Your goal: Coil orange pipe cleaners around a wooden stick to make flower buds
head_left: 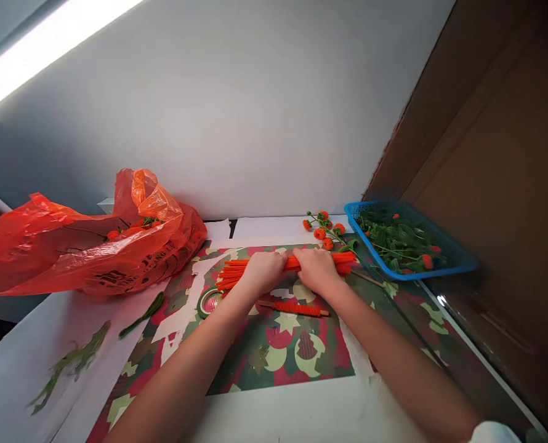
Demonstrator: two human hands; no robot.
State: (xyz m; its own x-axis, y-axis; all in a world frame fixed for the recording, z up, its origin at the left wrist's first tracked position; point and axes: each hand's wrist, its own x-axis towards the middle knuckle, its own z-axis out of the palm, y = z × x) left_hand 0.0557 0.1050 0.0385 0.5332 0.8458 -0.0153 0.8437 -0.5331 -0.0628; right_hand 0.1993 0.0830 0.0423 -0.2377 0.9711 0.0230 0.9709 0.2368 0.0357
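We are reading the clock from the bundle [230, 272] of orange strips, twelve being toward the wall [274, 123]. At nine o'clock we are finding a red bag [89, 271], sagging open, with orange blooms [135, 231] showing inside. Below it, at eight, a limp sprig [73, 362] is lying; nearer us in the same direction, a green strip [142, 315] and, closest, a roll of tape [202, 304] are resting.

The bundle itself is lying crosswise over the patterned sheet [274, 344], its left ends fanning out. The left hand [265, 271] is gripping its middle from above; at six, a wrapped stick [299, 309] is lying loose. The right hand [319, 269] is gripping just beside, toward three. Both sets of fingers are curling round the strips, the tips being hidden from us.

At one, cut flowers [320, 234] are lying; between two and three, a blue basket [444, 272] is holding greenery.

We are judging the present step as gathering and steadying; the next move is calling for even pressure, lest the left ends be spreading.
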